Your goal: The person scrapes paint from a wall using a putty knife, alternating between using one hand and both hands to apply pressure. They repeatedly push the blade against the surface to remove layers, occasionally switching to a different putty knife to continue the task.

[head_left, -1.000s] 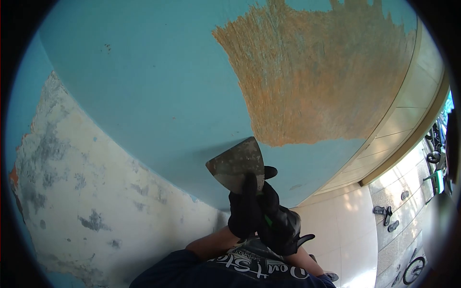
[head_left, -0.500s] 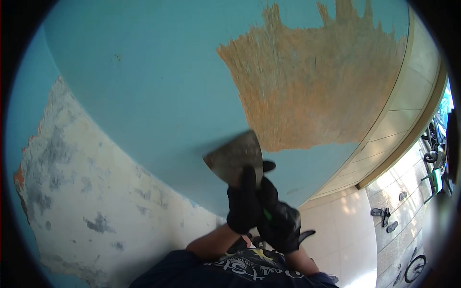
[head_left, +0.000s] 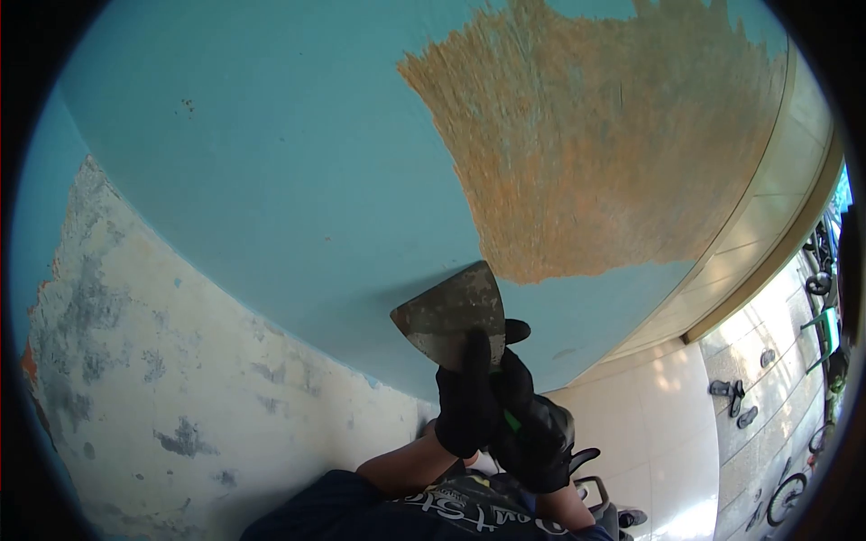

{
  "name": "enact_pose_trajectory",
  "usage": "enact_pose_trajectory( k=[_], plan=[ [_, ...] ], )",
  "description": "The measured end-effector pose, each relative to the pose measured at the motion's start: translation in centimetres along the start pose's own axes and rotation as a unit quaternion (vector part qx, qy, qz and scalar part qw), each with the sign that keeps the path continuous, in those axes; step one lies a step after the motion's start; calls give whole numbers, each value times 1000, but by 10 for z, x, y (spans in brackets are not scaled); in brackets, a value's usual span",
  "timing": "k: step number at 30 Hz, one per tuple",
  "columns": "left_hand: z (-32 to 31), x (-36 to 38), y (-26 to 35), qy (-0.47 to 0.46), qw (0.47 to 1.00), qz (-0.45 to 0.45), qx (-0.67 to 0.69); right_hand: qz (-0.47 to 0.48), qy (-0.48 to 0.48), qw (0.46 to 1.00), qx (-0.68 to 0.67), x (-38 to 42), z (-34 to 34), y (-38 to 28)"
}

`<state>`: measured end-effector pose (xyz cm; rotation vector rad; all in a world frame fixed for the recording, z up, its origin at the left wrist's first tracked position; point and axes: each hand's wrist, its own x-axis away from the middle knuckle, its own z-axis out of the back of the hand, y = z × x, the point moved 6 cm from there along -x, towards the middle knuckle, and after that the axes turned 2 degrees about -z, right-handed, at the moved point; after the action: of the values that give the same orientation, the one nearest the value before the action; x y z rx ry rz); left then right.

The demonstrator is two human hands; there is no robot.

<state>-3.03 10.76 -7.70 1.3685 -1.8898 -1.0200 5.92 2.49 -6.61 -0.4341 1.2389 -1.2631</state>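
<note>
A wide metal scraper (head_left: 451, 311) with a worn, stained blade points up at the turquoise painted wall (head_left: 271, 207). Its blade tip lies by the lower left edge of a bare brown patch (head_left: 595, 153) where the paint is gone. My left hand (head_left: 467, 401), in a black glove, is closed around the lower blade and handle, one finger along the blade. My right hand (head_left: 534, 428), gloved in black too, grips the handle just beside it. Most of the handle is hidden by the gloves, with a bit of green showing.
To the left is a whitish wall (head_left: 216, 397) with grey blotches and peeled edges. A cream trim (head_left: 749, 243) borders the painted wall on the right. Below lie a pale tiled floor (head_left: 640, 415), sandals (head_left: 726, 389) and a bicycle wheel (head_left: 787, 499).
The view has shifted a little. Both hands and the scraper sit slightly lower and further right in the picture, with the blade still beside the bare patch's edge.
</note>
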Motion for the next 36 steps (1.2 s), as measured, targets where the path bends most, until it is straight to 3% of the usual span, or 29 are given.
enact_pose_trajectory(
  k=[8,11,13,17,20,21,26,28,32,34,35,36],
  plan=[
    [-9,2,-1,1,999,-5,44,-15,2,999,-39,5,6,5],
    [-8,3,-3,22,999,2,46,37,10,999,-34,6,6,0],
    [-9,1,0,9,998,-20,52,8,28,997,-72,8,6,5],
    [-19,-9,20,1,996,-48,81,62,30,997,-21,-17,10,-9],
    [-16,-3,8,-25,993,-19,115,47,40,998,-25,-5,13,-10],
    [-10,-2,4,0,999,-23,38,10,37,998,-41,3,8,-1],
    [-17,-15,31,-46,993,-57,91,76,39,995,-46,-26,9,-15],
    [-24,-19,50,-45,993,-93,53,73,11,994,-81,-39,10,-21],
    [-12,-10,35,-21,997,-54,46,77,-15,996,-39,-28,5,-2],
    [-11,-5,38,-27,996,-48,-77,63,-46,996,-32,-20,4,3],
    [-10,-5,41,-105,958,-134,-229,48,-57,995,-62,-18,7,5],
    [2,-4,36,-81,964,-122,-223,36,-67,993,-91,-13,8,8]
  ],
)
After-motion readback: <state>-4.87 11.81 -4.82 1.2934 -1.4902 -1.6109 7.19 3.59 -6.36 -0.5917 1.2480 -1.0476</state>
